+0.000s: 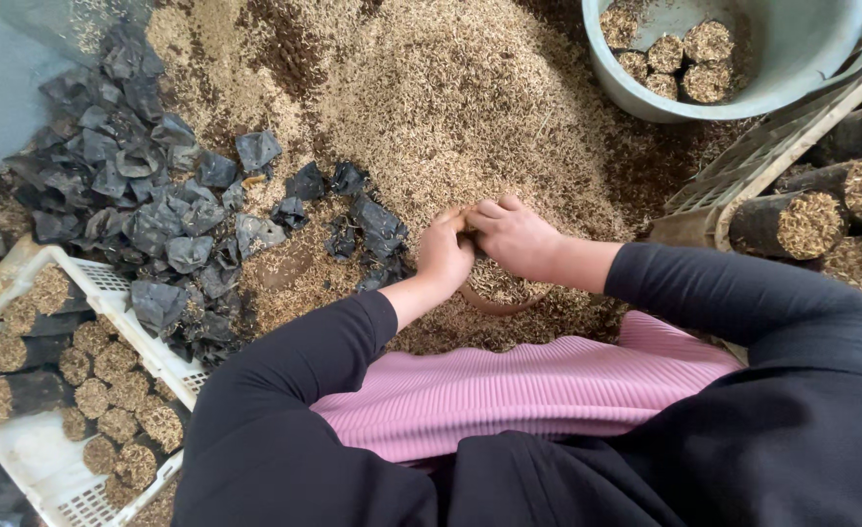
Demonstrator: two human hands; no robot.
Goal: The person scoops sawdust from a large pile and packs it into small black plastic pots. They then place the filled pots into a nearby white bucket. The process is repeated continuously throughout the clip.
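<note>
1. We hold a small brown-rimmed pouch [494,291] between both hands at the near edge of the husk heap [450,98], just in front of our lap. It is brim-full of husk, and its body is mostly hidden under our fingers.
2. Our left hand [445,256] is curled around the pouch's left side; our right hand [514,236] is closed over its top, fingertips pressing into the fill. Both grip the pouch.
3. The likeliest slip, as we judge it: pressing too hard could split the thin wall or spill husk over the rim (the rim already bows outward).
4. If either hand loosens, the pouch may tip and empty back onto the heap.
5. Empty black plastic bags [148,195] lie scattered along the heap's left edge; a careless sleeve could drag them under the husk.
6. The white crate [109,283] of filled bags at the near left, the grey-blue tub [792,68] at the far right and the slatted crate [792,127] beside it sit close, so an elbow could topple the packed bags inside.
</note>
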